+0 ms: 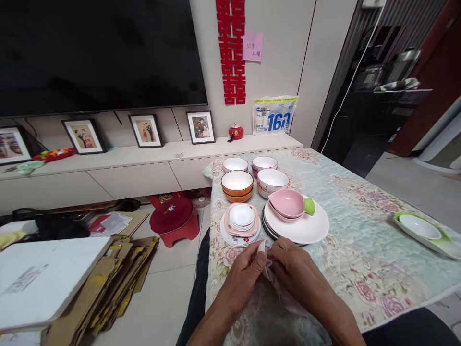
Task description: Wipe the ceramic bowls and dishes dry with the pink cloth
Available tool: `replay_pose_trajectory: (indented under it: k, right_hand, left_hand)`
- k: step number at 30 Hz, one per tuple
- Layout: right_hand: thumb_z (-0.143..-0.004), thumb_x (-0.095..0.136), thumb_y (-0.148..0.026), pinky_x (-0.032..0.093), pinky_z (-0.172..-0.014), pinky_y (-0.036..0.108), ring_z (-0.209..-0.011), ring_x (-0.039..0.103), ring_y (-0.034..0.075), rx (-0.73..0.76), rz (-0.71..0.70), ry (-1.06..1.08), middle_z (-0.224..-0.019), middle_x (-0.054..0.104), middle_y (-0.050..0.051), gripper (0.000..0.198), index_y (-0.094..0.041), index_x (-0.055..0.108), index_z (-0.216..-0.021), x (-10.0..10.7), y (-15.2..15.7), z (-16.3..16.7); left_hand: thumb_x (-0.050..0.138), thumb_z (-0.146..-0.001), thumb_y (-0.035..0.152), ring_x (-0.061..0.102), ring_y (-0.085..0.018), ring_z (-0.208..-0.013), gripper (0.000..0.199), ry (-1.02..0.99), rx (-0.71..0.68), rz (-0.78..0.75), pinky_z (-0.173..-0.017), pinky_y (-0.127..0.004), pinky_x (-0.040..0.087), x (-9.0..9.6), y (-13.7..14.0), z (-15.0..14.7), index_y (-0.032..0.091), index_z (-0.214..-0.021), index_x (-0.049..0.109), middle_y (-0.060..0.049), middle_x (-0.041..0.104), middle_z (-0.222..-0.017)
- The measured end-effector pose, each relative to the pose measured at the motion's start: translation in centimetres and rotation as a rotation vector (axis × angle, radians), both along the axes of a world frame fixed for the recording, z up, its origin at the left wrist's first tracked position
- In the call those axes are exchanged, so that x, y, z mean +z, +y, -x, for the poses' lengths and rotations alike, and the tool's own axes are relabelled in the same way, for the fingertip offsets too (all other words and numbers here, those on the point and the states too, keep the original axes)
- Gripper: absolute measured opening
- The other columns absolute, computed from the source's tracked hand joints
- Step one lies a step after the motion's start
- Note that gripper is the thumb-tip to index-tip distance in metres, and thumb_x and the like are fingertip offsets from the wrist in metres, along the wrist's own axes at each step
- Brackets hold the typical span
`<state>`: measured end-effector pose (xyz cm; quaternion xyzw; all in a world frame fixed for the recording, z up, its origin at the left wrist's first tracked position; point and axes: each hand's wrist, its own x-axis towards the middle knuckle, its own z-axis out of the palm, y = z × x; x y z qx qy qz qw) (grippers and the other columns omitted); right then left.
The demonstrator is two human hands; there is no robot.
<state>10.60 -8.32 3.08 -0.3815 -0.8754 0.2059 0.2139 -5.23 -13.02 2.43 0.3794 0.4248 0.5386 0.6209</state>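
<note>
A pale pink cloth is bunched between my two hands above the near edge of the table. My left hand pinches its upper end between thumb and fingers. From the other side, my right hand closes round the cloth, its fingertips partly hidden. Whether something small lies inside the folds, I cannot tell. Just beyond my hands are a stack of small white dishes on a pink-rimmed square dish and plates, and a large white plate bearing pink bowls with a green leaf-shaped handle.
Orange bowls and several white bowls stand farther back on the flowered tablecloth. A green-rimmed white dish lies at the right. Left of the table are a red stool and flattened cardboard.
</note>
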Motion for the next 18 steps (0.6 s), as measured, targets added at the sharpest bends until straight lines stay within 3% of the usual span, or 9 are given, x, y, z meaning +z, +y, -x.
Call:
replay_pose_trajectory:
  k: [3, 8, 12, 15, 18]
  right_hand:
    - [-0.088, 0.047, -0.004, 0.040, -0.067, 0.030, -0.078, 0.054, 0.020, -0.175, -0.129, -0.035, -0.084, 0.058, 0.007, 0.021, -0.017, 0.063, -0.082, -0.8, -0.3, 0.8]
    - [-0.091, 0.045, -0.007, 0.043, -0.072, 0.035, -0.081, 0.053, 0.022, -0.304, -0.388, 0.185, -0.083, 0.058, 0.008, 0.018, -0.015, 0.062, -0.089, -1.2, -0.2, 1.9]
    - [-0.095, 0.044, -0.007, 0.047, -0.078, 0.033, -0.091, 0.054, 0.021, -0.121, -0.439, 0.349, -0.099, 0.060, 0.010, 0.025, -0.014, 0.063, -0.110, -0.3, -0.1, 1.8]
    - [-0.096, 0.047, -0.009, 0.047, -0.076, 0.033, -0.089, 0.052, 0.020, 0.035, -0.463, 0.319, -0.107, 0.062, 0.010, 0.026, -0.017, 0.064, -0.114, 0.1, 0.0, 1.5]
    - [-0.095, 0.047, -0.009, 0.048, -0.075, 0.035, -0.086, 0.052, 0.022, 0.042, -0.472, 0.269, -0.106, 0.064, 0.011, 0.026, -0.015, 0.064, -0.115, -0.1, 0.3, 1.4]
  left_hand:
    - [0.067, -0.086, 0.049, 0.060, -0.026, -0.111, 0.045, -0.014, -0.050, 0.009, -0.100, -0.037, 0.043, 0.3, 0.0, -0.4, 0.020, -0.120, 0.068, -0.010, 0.070, -0.116]
    - [0.066, -0.086, 0.050, 0.064, -0.022, -0.089, 0.045, -0.187, -0.053, 0.098, -0.078, -0.033, 0.051, 0.9, -0.4, -1.1, 0.017, -0.117, 0.068, -0.010, 0.071, -0.099]
    - [0.070, -0.085, 0.045, 0.063, -0.018, -0.078, 0.041, -0.275, -0.110, 0.094, -0.070, -0.030, 0.051, 1.2, -0.5, -0.7, 0.016, -0.113, 0.069, -0.008, 0.069, -0.089]
    - [0.073, -0.083, 0.041, 0.061, -0.016, -0.072, 0.035, -0.318, -0.139, 0.103, -0.067, -0.029, 0.051, 1.3, -0.5, -0.3, 0.014, -0.106, 0.071, -0.006, 0.066, -0.082]
    - [0.075, -0.081, 0.041, 0.060, -0.015, -0.071, 0.034, -0.312, -0.132, 0.099, -0.066, -0.028, 0.050, 1.4, -0.5, 0.1, 0.015, -0.103, 0.072, -0.005, 0.065, -0.082]
